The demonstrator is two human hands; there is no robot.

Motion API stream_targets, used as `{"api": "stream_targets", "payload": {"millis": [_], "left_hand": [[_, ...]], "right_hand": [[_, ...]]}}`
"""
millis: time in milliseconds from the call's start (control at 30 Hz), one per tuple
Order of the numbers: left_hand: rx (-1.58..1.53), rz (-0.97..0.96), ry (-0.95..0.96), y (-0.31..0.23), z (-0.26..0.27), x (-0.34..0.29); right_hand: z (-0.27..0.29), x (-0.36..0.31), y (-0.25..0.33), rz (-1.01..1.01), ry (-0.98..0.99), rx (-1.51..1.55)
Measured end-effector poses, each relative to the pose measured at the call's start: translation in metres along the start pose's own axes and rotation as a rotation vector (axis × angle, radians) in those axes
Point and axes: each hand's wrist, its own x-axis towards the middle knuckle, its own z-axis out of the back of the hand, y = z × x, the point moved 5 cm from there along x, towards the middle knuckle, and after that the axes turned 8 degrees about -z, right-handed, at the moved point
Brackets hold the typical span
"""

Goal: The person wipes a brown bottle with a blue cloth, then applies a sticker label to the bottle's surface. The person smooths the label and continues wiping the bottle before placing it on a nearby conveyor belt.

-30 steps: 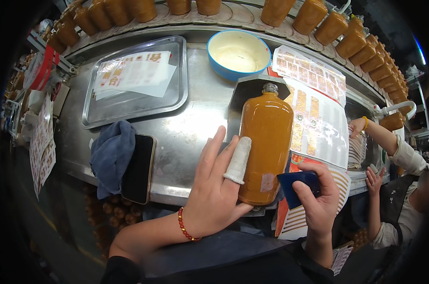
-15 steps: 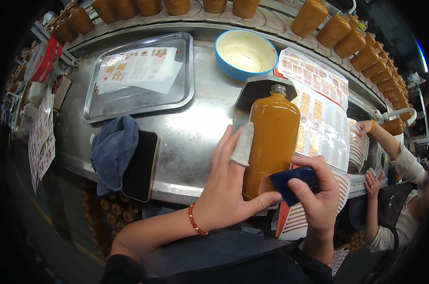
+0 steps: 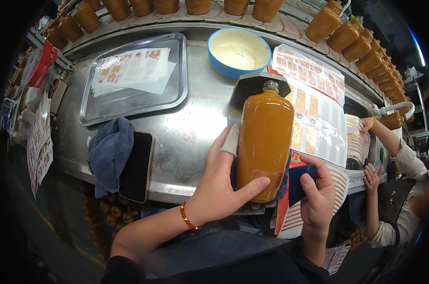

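Observation:
An orange-brown glazed bottle (image 3: 265,137) with a clear neck lies tilted, its neck away from me, against a dark angular block (image 3: 245,90). My left hand (image 3: 221,182) grips its lower left side, the thumb pressed on the bottle near its base. A pale cloth finger cover (image 3: 231,141) sits on one finger of that hand. Just right of the bottle, my right hand (image 3: 317,201) pinches a flat dark blue scraper-like piece (image 3: 300,183) between thumb and fingers, apart from the bottle.
Sticker sheets (image 3: 318,128) lie on the right. A blue-rimmed bowl (image 3: 238,52) stands behind; left are a metal tray (image 3: 179,90) with sheets, a blue cloth (image 3: 111,154) and a phone (image 3: 137,165). Similar bottles (image 3: 356,47) line the conveyor. A co-worker's hand (image 3: 367,124) is at far right.
My right hand has drawn the blue piece away from the bottle's lower right side. The bottle has shifted and turned slightly, and my left thumb now rests on its lower face.

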Motion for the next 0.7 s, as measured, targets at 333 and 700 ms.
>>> {"api": "stream_targets", "payload": {"millis": [333, 700], "left_hand": [[-0.072, 0.013, 0.03, 0.006, -0.004, -0.001], [-0.056, 0.021, 0.044, 0.005, 0.004, -0.011]], "right_hand": [[0.0, 0.001, -0.004, -0.031, -0.026, 0.0], [-0.015, -0.005, 0.014, 0.125, -0.074, -0.239]]}}
